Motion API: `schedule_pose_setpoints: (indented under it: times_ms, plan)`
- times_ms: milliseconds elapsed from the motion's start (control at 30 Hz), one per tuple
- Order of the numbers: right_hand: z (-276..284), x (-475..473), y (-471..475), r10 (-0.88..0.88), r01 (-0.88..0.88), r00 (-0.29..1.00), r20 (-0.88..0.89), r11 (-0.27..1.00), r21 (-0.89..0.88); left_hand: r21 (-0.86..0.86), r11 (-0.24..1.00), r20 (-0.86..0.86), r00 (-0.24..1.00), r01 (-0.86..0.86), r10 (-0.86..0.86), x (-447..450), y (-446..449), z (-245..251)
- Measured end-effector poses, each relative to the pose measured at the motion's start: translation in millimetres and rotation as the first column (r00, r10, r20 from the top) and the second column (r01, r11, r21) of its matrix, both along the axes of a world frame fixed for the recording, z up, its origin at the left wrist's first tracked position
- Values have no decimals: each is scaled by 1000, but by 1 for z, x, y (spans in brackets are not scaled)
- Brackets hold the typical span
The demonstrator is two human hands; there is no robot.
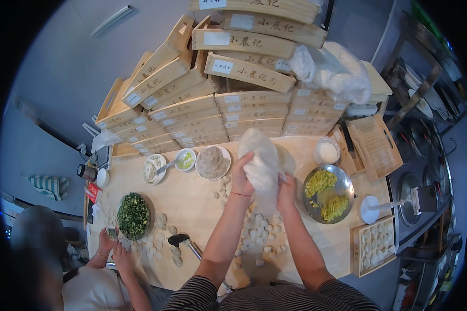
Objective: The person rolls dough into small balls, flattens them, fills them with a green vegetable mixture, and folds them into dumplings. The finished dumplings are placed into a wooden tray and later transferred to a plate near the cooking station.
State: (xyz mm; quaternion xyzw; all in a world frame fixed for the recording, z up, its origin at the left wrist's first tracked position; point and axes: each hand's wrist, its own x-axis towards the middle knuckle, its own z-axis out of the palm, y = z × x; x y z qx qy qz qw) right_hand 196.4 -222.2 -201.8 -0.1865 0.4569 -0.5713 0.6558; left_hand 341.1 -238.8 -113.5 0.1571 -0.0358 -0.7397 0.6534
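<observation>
A clear plastic bag with whitish, doughy-looking contents (260, 155) is held up over the wooden worktable. My left hand (243, 174) grips its left side. My right hand (286, 191) holds the bag's gathered lower end at the right. Below the bag, many small dough pieces (261, 229) lie scattered on the table. A metal bowl of yellow-green filling (322, 212) is to the right of my right hand. To the left of my left hand are a plate of greyish minced filling (213, 163), a small bowl of chopped green onion (185, 160) and a plate of pale paste (154, 169) with a spatula.
Stacked wooden trays (253, 109) line the table's back. A co-worker's hands (114, 247) hold a filled wrapper beside a bowl of chopped greens (133, 216). A tray of dumplings (373, 243) sits at the right edge, near a white stand (369, 209). A black-headed metal rod (179, 240) lies before me.
</observation>
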Motion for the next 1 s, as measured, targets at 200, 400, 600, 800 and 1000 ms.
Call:
schedule_pose_setpoints:
  times_ms: [200,400,600,800,1000]
  plan:
    - [-38,18,-46,16,-53,930,366,995,90,-19,992,-129,984,-127,124,-14,-39,-44]
    - [-94,-5,-110,4,-50,852,524,996,73,43,997,439,898,-60,35,0,-44,-79]
    - [-101,-9,-135,-107,37,868,485,988,153,-573,817,696,-569,-71,438,4,-26,-75]
    - [-92,-21,-114,-166,78,830,532,980,184,-242,861,525,-686,446,503,-25,-46,-68]
    - [-64,-38,-43,-36,-13,943,332,989,145,-53,913,422,-820,404,387,-49,-56,-76]
